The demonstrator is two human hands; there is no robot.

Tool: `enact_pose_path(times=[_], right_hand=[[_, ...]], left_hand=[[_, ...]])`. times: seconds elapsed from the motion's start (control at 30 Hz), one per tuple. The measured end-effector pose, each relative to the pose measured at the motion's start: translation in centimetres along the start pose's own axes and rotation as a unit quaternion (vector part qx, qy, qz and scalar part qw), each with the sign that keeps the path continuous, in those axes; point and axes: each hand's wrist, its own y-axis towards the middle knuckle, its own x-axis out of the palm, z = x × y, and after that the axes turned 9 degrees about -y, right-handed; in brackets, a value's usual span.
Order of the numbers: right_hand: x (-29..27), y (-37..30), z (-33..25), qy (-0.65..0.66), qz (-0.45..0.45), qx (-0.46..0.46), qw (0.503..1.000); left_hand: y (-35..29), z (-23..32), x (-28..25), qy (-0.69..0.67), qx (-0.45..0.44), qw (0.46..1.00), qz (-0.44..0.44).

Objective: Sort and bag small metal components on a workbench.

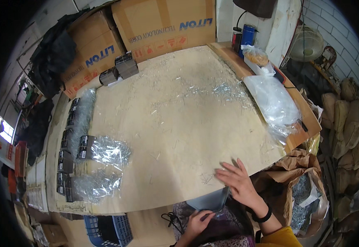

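My left hand (199, 222) is closed on the rim of a shallow grey-blue plastic tray (206, 200), held just under the table's front edge. My right hand (235, 180) is spread with its fingers apart, reaching over the edge onto the wooden tabletop (179, 140). Beside its fingertips lie a few thin metal pins (206, 178), which look like small nails. More shiny pins (224, 90) are strewn toward the far right of the table. What the tray holds is hidden from this angle.
Along the left edge stand small dark boxes (65, 161) beside glittering clear-looking heaps (109, 152). Large cartons (165, 26) wall the back. A clear plastic bag (274, 103) lies on the right ledge. Below are a brown paper bag (284, 175) and a blue basket (123, 232).
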Motion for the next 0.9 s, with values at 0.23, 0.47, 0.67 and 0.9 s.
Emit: enact_pose_path(times=[0.23, 0.47, 0.67, 0.9], right_hand=[[1.0, 0.0, 0.1, -0.019, 0.072, 0.058, 0.996], [1.8, 1.0, -0.3, 0.024, 0.065, 0.024, 0.997], [2.4, 1.6, -2.6, 0.003, -0.048, -0.104, 0.993], [1.3, 0.0, -2.2, 0.214, -0.011, -0.144, 0.966]], left_hand=[[0.1, -0.2, 0.2, -0.01, -0.009, 1.0, 0.0], [0.2, 0.4, -0.1, 0.0, -0.002, 1.0, -0.005], [0.0, 0.5, -0.1, 0.015, -0.021, 1.0, 0.003], [-0.3, -0.6, 0.1, 0.009, 0.009, 1.0, 0.003]])
